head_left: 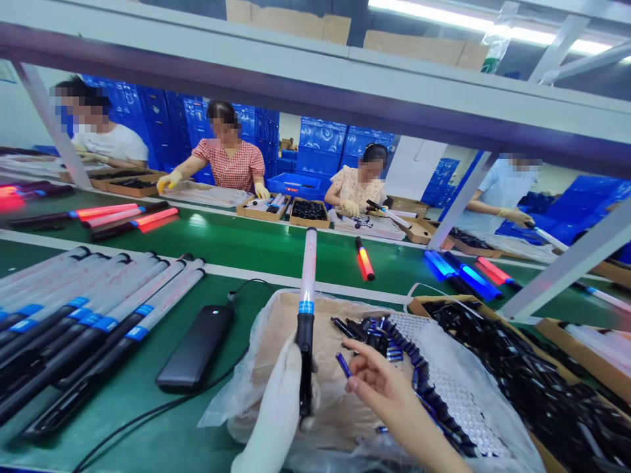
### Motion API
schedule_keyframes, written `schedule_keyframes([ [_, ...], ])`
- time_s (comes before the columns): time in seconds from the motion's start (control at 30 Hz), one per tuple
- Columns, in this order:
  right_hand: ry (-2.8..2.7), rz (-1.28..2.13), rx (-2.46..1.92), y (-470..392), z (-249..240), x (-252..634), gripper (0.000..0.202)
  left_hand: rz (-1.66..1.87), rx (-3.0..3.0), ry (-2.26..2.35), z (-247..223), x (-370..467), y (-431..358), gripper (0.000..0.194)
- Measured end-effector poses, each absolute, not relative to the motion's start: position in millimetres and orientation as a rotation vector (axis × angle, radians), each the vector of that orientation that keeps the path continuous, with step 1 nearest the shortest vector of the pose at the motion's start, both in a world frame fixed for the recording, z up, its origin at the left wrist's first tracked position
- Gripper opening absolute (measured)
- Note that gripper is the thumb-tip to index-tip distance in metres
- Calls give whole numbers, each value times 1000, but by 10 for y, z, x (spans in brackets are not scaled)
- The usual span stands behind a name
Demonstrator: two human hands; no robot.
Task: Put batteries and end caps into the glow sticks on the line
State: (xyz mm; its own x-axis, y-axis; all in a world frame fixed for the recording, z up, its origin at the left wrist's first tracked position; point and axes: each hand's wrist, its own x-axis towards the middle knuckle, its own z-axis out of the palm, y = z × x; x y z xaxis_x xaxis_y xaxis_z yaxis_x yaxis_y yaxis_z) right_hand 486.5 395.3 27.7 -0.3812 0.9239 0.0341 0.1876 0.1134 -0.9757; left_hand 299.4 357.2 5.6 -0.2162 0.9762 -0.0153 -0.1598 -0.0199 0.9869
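- Left hand (283, 387), gloved: closed round black handle of light baton (306, 289), baton near upright over lined tray (280, 322)
- Right hand (389, 394): thumb and fingers pinch blue battery (344, 365), just right of handle, gap between
- Tray: bare liner left of baton, battery rows (419, 374) crowd right side
- Power bank (197, 348): left of tray, open green tabletop (162, 289) between it and baton pile (83, 315)

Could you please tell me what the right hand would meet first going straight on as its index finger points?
Probably the black handle of the light stick held in the left hand, though depth is unclear.
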Motion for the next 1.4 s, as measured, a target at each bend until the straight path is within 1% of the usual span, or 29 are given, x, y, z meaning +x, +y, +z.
schedule_keyframes([
  [0.07,-1526,1456,-948,3818,237,4889,46,1430,991,1226,112,3068,3567,44],
  [0.13,-1464,1427,-932,3688,187,4864,42,1419,1011,1226,160,3150,3559,43],
  [0.2,-1520,1224,-968,3578,155,4806,30,1405,1037,1240,192,3220,3552,42],
  [0.3,-1707,679,-950,3470,156,4680,11,1372,1087,1285,222,3275,3551,44],
  [0.37,-1742,385,-902,3438,163,4585,11,1341,1130,1326,235,3284,3554,47],
  [0.4,-1731,293,-894,3434,160,4538,12,1324,1153,1348,239,3283,3556,48],
  [0.53,-1695,176,-897,3460,134,4412,15,1263,1240,1426,230,3274,3558,48],
  [0.7,-1770,183,-865,3519,295,4452,24,1221,1289,1474,169,3271,3567,53],
  [0.83,-1836,235,-865,3528,397,4507,22,1220,1301,1488,129,3275,3566,52],
  [1.0,-1675,271,-876,3508,282,4475,19,1243,1306,1485,128,3287,3555,47],
  [1.07,-1696,383,-901,3520,287,4447,8,1238,1315,1460,150,3280,3554,48],
  [1.1,-1716,466,-951,3534,310,4429,9,1233,1319,1443,167,3272,3555,49],
  [1.23,-1612,877,-1359,3652,436,4414,31,1185,1326,1371,234,3246,3555,55],
  [1.3,-1542,1074,-1418,3720,471,4553,36,1137,1316,1340,239,3253,3548,58],
  [1.33,-1526,1132,-1412,3748,477,4681,32,1107,1304,1326,229,3261,3543,60],
  [1.4,-1574,1095,-1458,3786,466,5031,15,1044,1276,1303,188,3276,3534,65],
])
